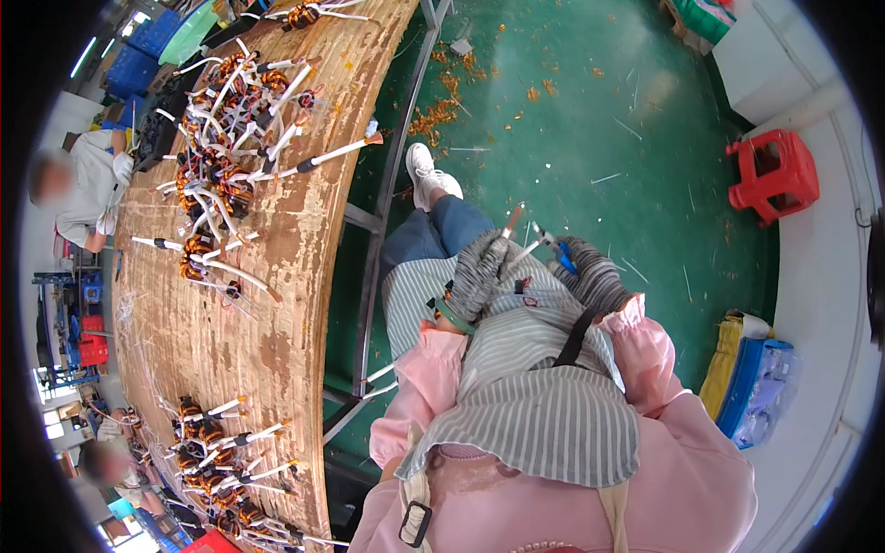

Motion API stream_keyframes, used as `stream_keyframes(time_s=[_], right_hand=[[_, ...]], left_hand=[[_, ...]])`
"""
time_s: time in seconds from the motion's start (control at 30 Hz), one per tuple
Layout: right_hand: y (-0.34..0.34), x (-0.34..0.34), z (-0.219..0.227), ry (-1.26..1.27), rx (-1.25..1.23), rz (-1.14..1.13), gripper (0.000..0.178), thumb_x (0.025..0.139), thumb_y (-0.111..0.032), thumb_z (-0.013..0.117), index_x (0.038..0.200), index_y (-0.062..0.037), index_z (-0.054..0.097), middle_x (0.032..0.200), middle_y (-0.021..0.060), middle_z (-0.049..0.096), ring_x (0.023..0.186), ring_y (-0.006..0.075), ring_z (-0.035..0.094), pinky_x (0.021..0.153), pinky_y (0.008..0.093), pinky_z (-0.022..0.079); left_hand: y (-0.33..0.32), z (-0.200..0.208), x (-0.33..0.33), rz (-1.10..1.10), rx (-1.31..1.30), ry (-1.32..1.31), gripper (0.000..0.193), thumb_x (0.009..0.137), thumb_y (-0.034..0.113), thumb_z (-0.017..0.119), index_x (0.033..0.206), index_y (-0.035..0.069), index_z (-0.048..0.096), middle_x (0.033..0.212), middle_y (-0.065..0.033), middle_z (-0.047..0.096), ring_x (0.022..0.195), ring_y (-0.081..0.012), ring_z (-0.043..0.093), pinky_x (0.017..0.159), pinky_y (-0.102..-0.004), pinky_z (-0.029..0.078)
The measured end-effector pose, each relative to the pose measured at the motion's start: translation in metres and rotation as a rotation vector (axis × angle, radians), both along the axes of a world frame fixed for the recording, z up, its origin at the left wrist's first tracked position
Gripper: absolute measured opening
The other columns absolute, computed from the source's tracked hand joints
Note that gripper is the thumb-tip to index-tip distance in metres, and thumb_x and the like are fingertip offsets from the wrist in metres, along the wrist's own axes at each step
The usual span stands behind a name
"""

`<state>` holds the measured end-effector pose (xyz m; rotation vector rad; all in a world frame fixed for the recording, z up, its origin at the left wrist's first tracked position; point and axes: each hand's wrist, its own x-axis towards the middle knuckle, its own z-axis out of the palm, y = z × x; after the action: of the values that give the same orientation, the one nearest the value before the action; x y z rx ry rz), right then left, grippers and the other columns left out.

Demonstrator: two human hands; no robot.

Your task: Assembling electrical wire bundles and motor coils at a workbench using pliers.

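My left hand [475, 276], in a grey knitted glove, is closed around white-sleeved wire leads [522, 255] above my lap. One lead ends in bare copper-coloured strands pointing up. Dark parts show at the wrist side of this hand; whether they belong to a coil, I cannot tell. My right hand [597, 276], gloved alike, is wrapped around blue-handled pliers [565, 260]. The jaws of the pliers are close to the tips of the leads; whether they touch, I cannot tell. A small dark piece with a reddish wire [525, 290] shows between the hands over the striped apron [525, 433].
A worn wooden table [295, 341] runs along my left, bearing a far heap of copper-wound ring coils [217, 175] and a nearer row of coils [207, 452]. Scraps litter the green floor [590, 120]. At right stand a red stool [774, 175] and bundled packs [747, 378]. Other people sit beyond the table.
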<state>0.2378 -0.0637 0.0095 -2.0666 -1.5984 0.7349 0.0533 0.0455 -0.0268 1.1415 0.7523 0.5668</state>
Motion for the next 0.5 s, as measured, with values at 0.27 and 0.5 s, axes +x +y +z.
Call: stream_keyframes(time_s=[0.27,0.5], right_hand=[[-0.012,0.026,-0.003,0.160,-0.148,-0.295,0.045,0.083,-0.036,0.060,0.113,-0.0043,0.049,0.091,0.0192,0.060,0.083,0.0336,0.060,0.073,0.0387,0.047],[-0.017,0.036,-0.047,0.311,-0.110,-0.376,0.048,0.085,-0.039,0.058,0.118,-0.0053,0.049,0.094,0.0159,0.061,0.085,0.0262,0.059,0.077,0.0348,0.045]], left_hand=[[0.009,-0.012,0.008,0.137,0.091,-0.052,0.025,0.092,0.019,0.050,0.108,0.001,0.059,0.073,0.0024,0.053,0.060,-0.0041,0.043,0.054,-0.0194,0.038],[0.010,-0.046,0.004,-0.331,0.605,0.748,0.050,0.080,0.042,0.059,0.112,0.003,0.053,0.096,-0.0245,0.059,0.092,-0.0382,0.058,0.083,-0.0413,0.045]])
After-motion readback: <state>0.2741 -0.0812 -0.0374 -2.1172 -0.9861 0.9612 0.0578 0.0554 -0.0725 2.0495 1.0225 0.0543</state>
